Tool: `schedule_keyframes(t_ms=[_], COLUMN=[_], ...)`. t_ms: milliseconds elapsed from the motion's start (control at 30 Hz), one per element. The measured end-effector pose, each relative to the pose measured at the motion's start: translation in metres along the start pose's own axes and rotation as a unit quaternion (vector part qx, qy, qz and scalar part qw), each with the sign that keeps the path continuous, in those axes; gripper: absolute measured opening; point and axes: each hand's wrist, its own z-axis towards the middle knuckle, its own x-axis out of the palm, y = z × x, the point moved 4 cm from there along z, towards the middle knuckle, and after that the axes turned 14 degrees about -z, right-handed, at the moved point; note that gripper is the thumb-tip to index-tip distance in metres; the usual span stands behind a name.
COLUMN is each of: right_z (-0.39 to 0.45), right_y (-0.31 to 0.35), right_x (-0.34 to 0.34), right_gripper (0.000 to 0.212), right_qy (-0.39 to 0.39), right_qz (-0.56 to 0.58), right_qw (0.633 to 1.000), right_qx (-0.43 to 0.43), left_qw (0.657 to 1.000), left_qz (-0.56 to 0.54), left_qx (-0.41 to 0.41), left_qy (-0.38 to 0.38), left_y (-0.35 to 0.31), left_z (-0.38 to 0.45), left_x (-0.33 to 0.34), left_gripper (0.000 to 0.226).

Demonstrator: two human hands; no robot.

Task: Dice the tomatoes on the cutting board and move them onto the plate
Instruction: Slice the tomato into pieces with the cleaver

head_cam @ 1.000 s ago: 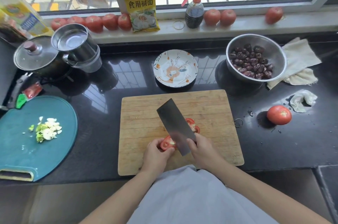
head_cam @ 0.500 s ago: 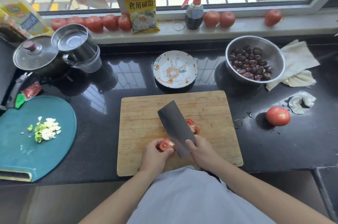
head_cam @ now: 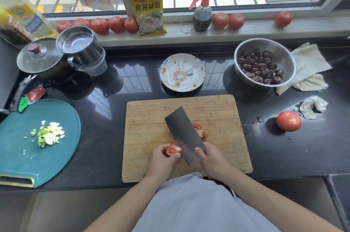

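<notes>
On the near part of the wooden cutting board [head_cam: 151,118], the left hand [head_cam: 161,159] pinched a tomato piece [head_cam: 172,149] just left of the cleaver [head_cam: 184,135], gripped by the right hand [head_cam: 212,159], blade running near-to-far, with cut pieces [head_cam: 200,131] on its right side

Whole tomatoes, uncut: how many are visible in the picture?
9. Five stand in a row on the windowsill's left part, two right of the spray bottle, one far right, one on the counter. The packet may hide more.
</notes>
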Motion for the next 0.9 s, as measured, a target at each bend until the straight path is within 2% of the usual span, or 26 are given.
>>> schedule_keyframes(t_ms=[100,233,333,400,433,467,567,633,800,900], right_z=[-0.009,-0.021,-0.033,-0.037,-0.038,-0.039,-0.040,-0.040,-0.043,-0.041], right_y=[-0.006,0.000,0.009,0.011,0.012,0.012,0.015,0.013,0.013,0.004], right_x=[-0.011,-0.018,-0.008,-0.002,0.000,0.001,0.000,0.002,0.002,0.006], right_gripper=[0.023,0.023,0.021,0.010,0.017,0.026,0.031,0.032,0.029,0.031], right_qy=[-0.035,-0.086,-0.103,-0.127,-0.128,-0.121,-0.120,-0.120,-0.116,-0.076], right_qz=[0.000,-0.159,-0.319,-0.390,-0.407,-0.427,-0.465,-0.490,-0.510,-0.515], right_qw=[0.999,0.982,0.930,0.888,0.878,0.868,0.852,0.841,0.835,0.840], right_qx=[0.001,-0.055,-0.152,-0.207,-0.219,-0.224,-0.208,-0.196,-0.171,-0.153], left_qw=[1.000,1.000,1.000,1.000,1.000,1.000,1.000,1.000,1.000,1.000], left_qz=[-0.001,-0.010,0.013,0.018,0.015,0.010,0.009,0.015,0.006,-0.004], left_qx=[-0.004,-0.019,-0.003,0.012,0.010,0.002,-0.007,-0.011,-0.008,-0.009], left_qy=[0.004,0.020,0.021,0.017,0.007,-0.005,-0.013,-0.012,-0.018,-0.026], left_y=[0.001,0.005,0.002,-0.001,0.000,0.001,0.010,0.016,0.021,0.021], left_z=[0.000,0.001,0.002,0.003,0.003,0.004,0.010,0.015,0.019,0.017], left_x=[0.000,0.003,0.005,0.007,0.008,0.008,0.010,0.011,0.011,0.012], left_gripper=[0.034,0.028,0.016,0.015,0.012,0.007,0.035,0.044,0.044,0.042])
